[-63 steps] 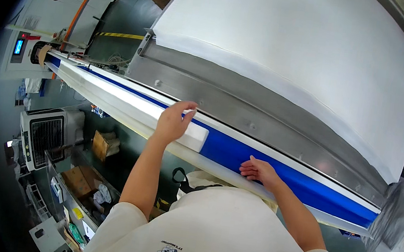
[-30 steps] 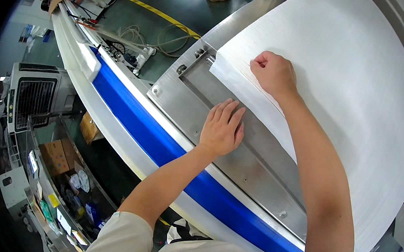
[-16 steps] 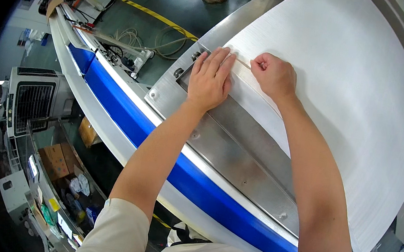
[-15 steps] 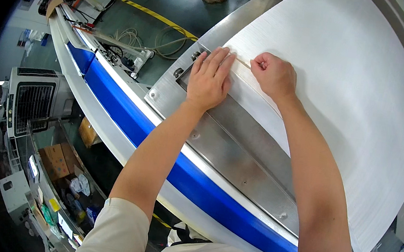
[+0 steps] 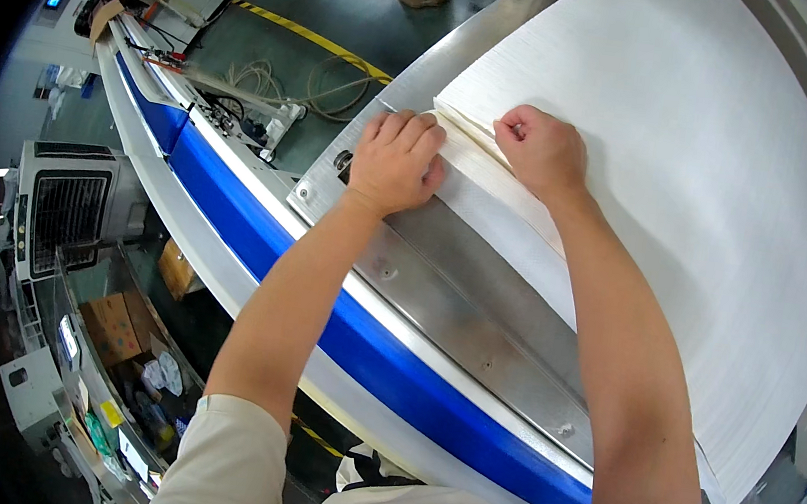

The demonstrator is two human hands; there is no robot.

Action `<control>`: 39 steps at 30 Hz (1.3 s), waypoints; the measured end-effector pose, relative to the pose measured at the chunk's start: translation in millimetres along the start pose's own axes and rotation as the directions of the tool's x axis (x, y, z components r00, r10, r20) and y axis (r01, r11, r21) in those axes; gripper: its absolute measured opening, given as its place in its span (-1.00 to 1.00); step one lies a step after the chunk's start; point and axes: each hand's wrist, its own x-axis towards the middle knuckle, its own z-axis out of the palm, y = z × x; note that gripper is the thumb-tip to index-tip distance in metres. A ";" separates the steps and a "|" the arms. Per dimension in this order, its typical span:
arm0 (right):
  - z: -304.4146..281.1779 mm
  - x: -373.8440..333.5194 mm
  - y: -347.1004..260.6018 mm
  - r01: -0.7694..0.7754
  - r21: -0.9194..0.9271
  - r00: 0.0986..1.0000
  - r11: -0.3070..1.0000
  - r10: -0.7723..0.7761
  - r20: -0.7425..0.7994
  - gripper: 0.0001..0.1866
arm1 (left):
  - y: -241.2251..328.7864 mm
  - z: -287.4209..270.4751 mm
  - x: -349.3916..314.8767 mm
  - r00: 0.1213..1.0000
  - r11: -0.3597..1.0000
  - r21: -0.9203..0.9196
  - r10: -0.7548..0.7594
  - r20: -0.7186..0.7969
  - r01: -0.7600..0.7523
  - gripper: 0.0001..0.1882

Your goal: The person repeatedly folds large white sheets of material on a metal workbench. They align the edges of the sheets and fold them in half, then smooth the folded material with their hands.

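A large stack of white sheets (image 5: 684,186) lies on a brushed-metal table (image 5: 459,289). At the stack's near-left corner my right hand (image 5: 542,153) is closed, fingers pinched at the edge of the upper sheets. A narrow gap separates those from the lower sheets (image 5: 503,184) just left of it. My left hand (image 5: 396,163) is beside the same corner, over the metal edge. Its fingers are bent and close together, the thumb tucked in; what lies under them is hidden. A dark round knob (image 5: 342,162) shows beside its wrist.
A long blue strip (image 5: 378,380) with white borders runs along the near side of the table. Beyond the far-left edge, cables (image 5: 342,93) lie on the green floor. A grey air cooler (image 5: 67,201) and a cart with cardboard boxes (image 5: 117,328) stand at left.
My left hand has slid back toward me and left off the sheets, its straight fingers now bent. The gap between upper and lower sheets has widened. My right hand has barely shifted.
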 end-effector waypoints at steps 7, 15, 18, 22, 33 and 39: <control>-23.7 -94.8 -16.7 0.015 0.085 0.998 0.996 -0.010 -0.064 -0.72 | -20.3 -21.5 13.8 0.920 0.968 -0.003 0.239 0.311 -0.250 -0.64; -163.0 -312.2 134.6 -0.456 -0.477 0.889 0.752 0.415 -0.195 -0.55 | 32.7 -49.2 73.4 0.614 0.979 0.113 0.014 0.789 -0.167 -0.51; -239.3 -412.2 210.5 -0.612 -0.591 0.736 0.526 0.651 -0.183 -0.43 | 48.0 -32.5 79.5 0.482 0.893 0.262 -0.059 0.874 -0.366 -0.61; -323.7 -528.9 299.5 -0.725 -0.577 0.630 0.377 0.701 -0.334 -0.35 | 10.7 10.2 71.3 0.524 0.819 0.357 -0.082 0.848 -0.449 -0.73; -477.1 -700.1 437.9 -0.656 -0.750 0.360 0.088 0.910 -0.208 -0.43 | -64.1 54.0 25.2 0.679 0.870 0.423 -0.153 0.718 -0.252 -0.81; -479.2 -727.0 468.4 -0.607 -0.782 0.389 0.142 0.911 -0.137 -0.66 | -120.1 21.7 23.9 0.734 0.906 0.373 -0.114 0.670 -0.200 -0.77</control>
